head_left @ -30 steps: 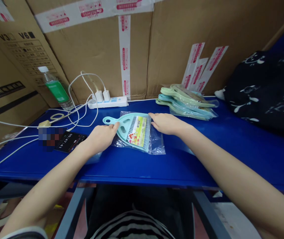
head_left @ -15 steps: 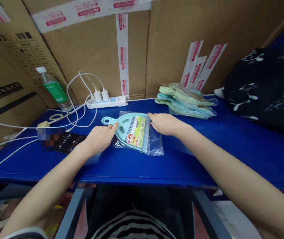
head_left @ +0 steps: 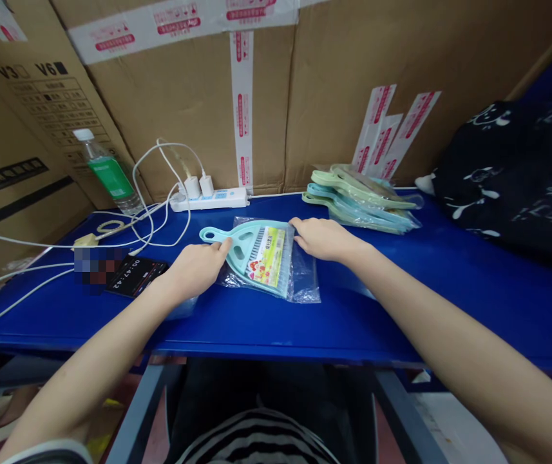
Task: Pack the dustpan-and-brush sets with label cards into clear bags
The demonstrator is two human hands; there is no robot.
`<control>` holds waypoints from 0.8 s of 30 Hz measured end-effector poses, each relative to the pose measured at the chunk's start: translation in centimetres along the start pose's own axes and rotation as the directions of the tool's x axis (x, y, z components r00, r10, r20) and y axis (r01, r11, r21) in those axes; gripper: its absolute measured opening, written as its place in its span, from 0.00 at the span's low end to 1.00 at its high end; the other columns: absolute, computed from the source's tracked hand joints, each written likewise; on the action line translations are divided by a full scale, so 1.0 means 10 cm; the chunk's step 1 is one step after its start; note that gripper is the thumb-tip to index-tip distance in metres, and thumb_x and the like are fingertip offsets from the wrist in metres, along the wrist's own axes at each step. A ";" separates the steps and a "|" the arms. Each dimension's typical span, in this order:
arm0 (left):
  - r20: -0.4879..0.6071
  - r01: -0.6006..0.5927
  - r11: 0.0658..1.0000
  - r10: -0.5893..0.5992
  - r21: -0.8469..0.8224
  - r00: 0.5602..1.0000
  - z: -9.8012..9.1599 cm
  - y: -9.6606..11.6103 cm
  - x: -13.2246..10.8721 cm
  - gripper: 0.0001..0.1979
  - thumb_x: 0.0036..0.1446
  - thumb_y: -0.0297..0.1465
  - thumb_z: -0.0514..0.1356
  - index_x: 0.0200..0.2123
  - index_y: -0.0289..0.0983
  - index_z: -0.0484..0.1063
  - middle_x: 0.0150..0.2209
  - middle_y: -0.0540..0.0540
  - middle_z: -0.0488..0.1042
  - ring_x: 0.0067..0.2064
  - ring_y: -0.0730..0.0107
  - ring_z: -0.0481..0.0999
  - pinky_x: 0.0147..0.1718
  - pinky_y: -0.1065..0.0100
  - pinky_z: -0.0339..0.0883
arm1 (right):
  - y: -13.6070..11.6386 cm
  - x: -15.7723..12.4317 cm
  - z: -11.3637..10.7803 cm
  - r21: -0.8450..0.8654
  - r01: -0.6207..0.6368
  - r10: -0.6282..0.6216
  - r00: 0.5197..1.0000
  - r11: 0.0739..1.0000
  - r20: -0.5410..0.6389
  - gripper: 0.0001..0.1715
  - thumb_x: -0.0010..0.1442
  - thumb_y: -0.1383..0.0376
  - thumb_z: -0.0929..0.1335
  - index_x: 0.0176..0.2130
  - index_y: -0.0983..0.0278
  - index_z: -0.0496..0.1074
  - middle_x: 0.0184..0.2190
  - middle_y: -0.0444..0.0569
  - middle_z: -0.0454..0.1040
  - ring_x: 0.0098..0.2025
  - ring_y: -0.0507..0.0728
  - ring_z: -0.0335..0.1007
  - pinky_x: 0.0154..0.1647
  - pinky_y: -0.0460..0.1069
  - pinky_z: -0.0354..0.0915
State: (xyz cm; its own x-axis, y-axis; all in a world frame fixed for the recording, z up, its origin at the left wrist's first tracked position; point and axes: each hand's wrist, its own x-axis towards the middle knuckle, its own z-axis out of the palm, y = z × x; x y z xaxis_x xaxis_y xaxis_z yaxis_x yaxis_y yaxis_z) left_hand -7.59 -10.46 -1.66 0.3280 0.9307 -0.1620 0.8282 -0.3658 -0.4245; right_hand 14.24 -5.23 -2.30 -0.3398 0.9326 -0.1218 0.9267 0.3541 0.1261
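A light-blue dustpan and brush set (head_left: 244, 250) with a yellow and red label (head_left: 270, 258) lies on a clear plastic bag (head_left: 304, 277) on the blue table, its looped handle pointing left. My left hand (head_left: 201, 267) is closed at the dustpan's near left edge, close to the handle, thumb and finger on it. At the far right corner, my right hand (head_left: 321, 238) pinches the dustpan's edge. Its lower fingers are curled under and partly hidden.
Bagged green and blue dustpans (head_left: 362, 196) are stacked at the back right, beside a black patterned bag (head_left: 517, 187). A power strip (head_left: 212, 199), cables, a bottle (head_left: 111, 175) and a phone (head_left: 135, 276) are on the left. Cardboard boxes (head_left: 198, 96) stand behind the table (head_left: 266, 332).
Both hands keep their places on the dustpan set. The whole view has shifted very slightly, and the phone's timer shows one second more.
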 end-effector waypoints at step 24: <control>-0.024 0.015 1.000 -0.015 -0.005 1.000 0.00 0.00 0.01 0.26 0.58 0.20 0.43 0.61 0.30 0.56 0.41 0.36 0.78 0.40 0.59 0.79 0.36 0.63 0.70 | 0.07 0.04 0.02 0.016 -0.023 0.023 0.999 1.000 -0.042 0.19 0.64 0.68 0.57 0.52 0.65 0.64 0.47 0.61 0.75 0.49 0.66 0.72 0.40 0.54 0.64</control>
State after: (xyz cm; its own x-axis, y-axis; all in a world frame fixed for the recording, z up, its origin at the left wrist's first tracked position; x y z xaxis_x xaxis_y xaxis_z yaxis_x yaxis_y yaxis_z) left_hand -7.63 -10.38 -1.70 0.3260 0.9358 -0.1344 0.8353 -0.3517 -0.4225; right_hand 14.78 -4.64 -2.45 -0.3245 0.9427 -0.0776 0.9366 0.3317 0.1130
